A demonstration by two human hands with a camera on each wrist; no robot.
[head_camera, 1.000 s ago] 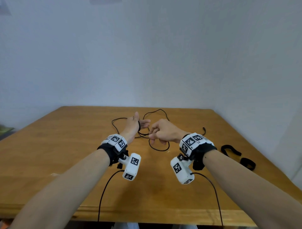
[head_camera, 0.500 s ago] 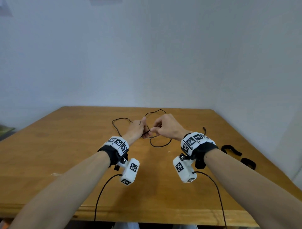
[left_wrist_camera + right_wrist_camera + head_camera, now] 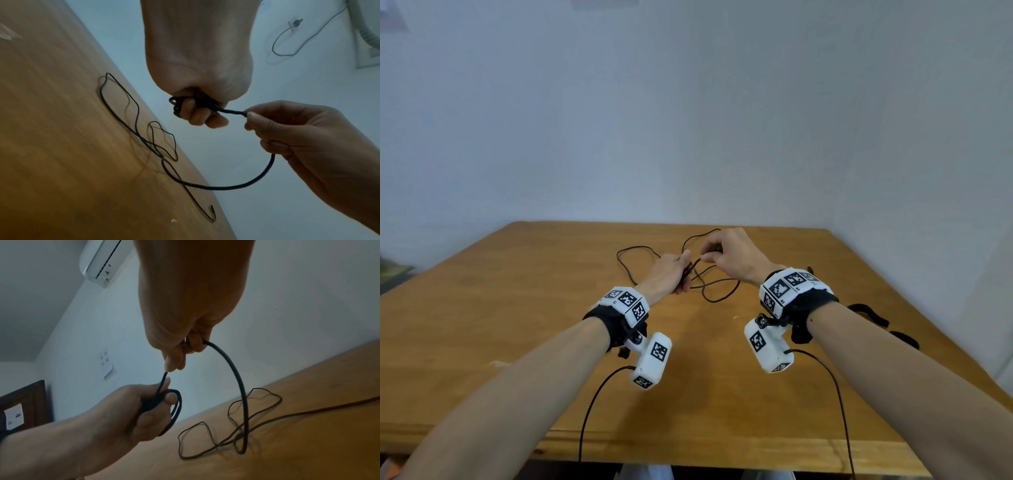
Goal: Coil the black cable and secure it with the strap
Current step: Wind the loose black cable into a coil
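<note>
Above the table (image 3: 517, 308), the left hand (image 3: 667, 274) grips small loops of cable (image 3: 717, 291) while the right hand (image 3: 732, 253) pinches slack; feed even loops, untwisted, leaving the strap (image 3: 869, 313) for last.

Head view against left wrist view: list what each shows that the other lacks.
Head only: the strap lying on the table to the right, untouched. Left wrist only: the cable's free end lying hooked on the wood, and a grey wall cord. Both: left hand gripping the gathered loops, right hand pinching the black cable.
</note>
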